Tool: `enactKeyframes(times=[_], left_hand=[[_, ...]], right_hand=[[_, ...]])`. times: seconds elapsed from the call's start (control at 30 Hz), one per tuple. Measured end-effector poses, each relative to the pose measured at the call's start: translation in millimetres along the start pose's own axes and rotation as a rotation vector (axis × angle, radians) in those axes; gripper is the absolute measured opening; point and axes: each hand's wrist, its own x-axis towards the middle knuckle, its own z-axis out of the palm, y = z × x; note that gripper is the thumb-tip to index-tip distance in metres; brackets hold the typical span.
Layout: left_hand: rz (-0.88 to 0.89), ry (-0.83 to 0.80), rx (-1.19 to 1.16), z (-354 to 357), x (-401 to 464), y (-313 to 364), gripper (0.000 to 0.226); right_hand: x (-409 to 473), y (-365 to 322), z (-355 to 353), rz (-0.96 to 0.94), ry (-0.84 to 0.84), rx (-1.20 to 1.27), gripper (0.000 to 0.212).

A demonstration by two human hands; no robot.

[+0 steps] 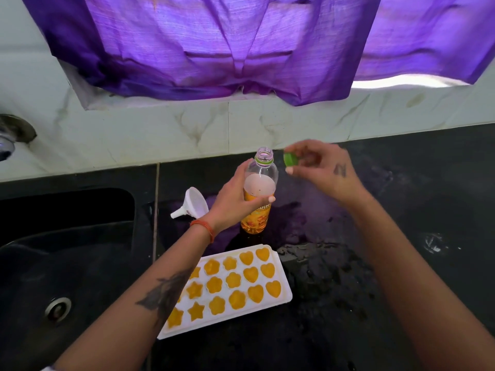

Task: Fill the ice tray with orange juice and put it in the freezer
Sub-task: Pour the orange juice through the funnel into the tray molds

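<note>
Sitting nearest on the dark counter (348, 290), the white ice tray (281, 271) has orange juice in every shape, so pouring looks done. Behind it, the left hand (235, 199) wraps around the juice bottle (258, 199) to keep it upright. Just past its open top, the right hand (318, 167) pinches the green cap (290, 159), probably to screw it on.

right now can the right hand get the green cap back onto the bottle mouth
Probably yes. The right hand pinches the green cap just beside the open bottle mouth, with nothing between them, and the left hand holds the bottle upright lower down.
</note>
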Motion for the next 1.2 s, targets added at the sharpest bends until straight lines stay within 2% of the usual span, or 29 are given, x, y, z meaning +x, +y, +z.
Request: enactKeyframes(times=[0.1, 0.27, 0.5, 0.63, 0.73, 0.87, 1.03, 1.2], left_hand=[[0.003, 0.045, -0.040, 2.8, -2.0, -0.9, 0.086], [0.004, 0.047, -0.040, 3.5, -3.7, -2.2, 0.084], [-0.010, 0.043, -0.029, 3.5, -2.0, -4.3, 0.083], [-0.026, 0.033, -0.063, 3.0, -1.0, -3.1, 0.078], [-0.042, 0.028, -0.066, 4.0, -0.5, -2.7, 0.073], [-0.050, 0.052, -0.060, 3.0, -2.2, -1.0, 0.069], [-0.022, 0.033, -0.071, 2.4, -1.8, -3.1, 0.080], [-0.016, 0.027, -0.066, 2.6, -2.6, -1.9, 0.083]], right_hand=[[21.3, -33.4, -6.5, -0.204, -0.154, -0.203, 0.034], [47.7, -54.6, 2.0, -0.380, -0.390, -0.577, 0.032], [53.6, -67.7, 5.1, -0.585, -0.503, -0.887, 0.030], [47.0, -66.3, 10.3, -0.811, -0.617, -1.011, 0.023], [38.4, -59.2, 21.3, -0.768, -0.698, -0.948, 0.022], [36.6, -58.0, 22.7, -0.688, -0.592, -0.680, 0.022], [44.2, -57.2, 1.4, -0.547, -0.461, -0.345, 0.044], [52.0, -46.9, -4.3, -0.447, -0.489, -0.412, 0.035]])
